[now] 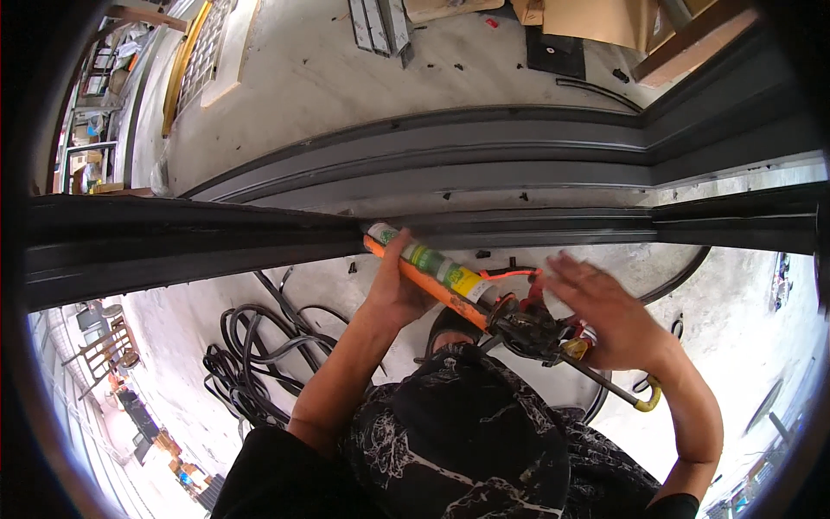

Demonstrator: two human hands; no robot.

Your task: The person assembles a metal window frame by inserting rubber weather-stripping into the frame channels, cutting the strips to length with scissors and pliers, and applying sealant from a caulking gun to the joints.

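Note:
A caulking gun [443,296] with an orange cradle lies slanted across the middle of the view. Its green, white and yellow cartridge [432,262] points up and left, the front end close to a dark metal frame [173,238]. My left hand [399,290] is wrapped round the barrel from below, thumb over the cartridge. Beside the gun's dirty black rear part, my right hand [605,316] has its fingers stretched out and slightly blurred. Near that palm are red parts [536,294], partly covered. The gun's rod ends in a yellow hook [647,396] below my right wrist.
Further dark frame profiles [432,156] run across beyond my hands and turn a corner at right. Coiled black rubber strips [251,355] lie on the floor at left. Cardboard [605,22] and metal strips [379,26] lie at the far side. Small dark scraps dot the concrete floor.

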